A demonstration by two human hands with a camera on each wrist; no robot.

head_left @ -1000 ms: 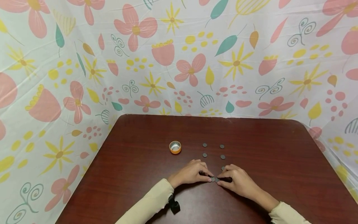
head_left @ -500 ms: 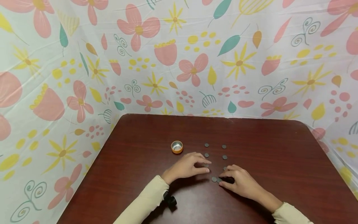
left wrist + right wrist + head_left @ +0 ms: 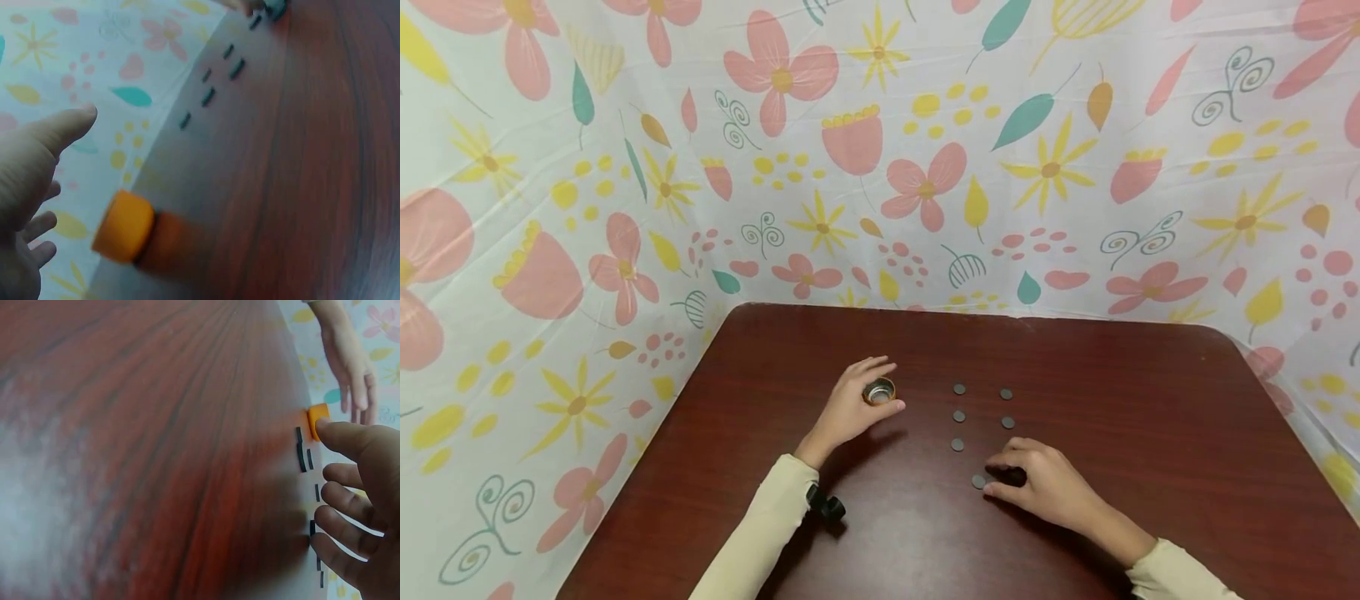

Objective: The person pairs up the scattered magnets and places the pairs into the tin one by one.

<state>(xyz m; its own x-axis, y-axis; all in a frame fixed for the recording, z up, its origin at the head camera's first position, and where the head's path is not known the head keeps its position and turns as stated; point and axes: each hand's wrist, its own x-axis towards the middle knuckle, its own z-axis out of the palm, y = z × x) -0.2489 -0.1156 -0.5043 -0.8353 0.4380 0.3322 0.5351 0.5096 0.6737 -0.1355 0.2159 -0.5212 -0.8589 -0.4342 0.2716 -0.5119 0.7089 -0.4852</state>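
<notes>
Orange tin | left hand: released, beside tin | right hand: released, right of tin | risk: hasty grasp could tip tin

Dark reddish-brown table, wood-grained, far corners rounded, light glinting off top. Behind it, white cloth (cheerful thing, pink-yellow-teal floral print), lightly creased.

Soft shadows, tabletop glare, wrist-view blur
</notes>
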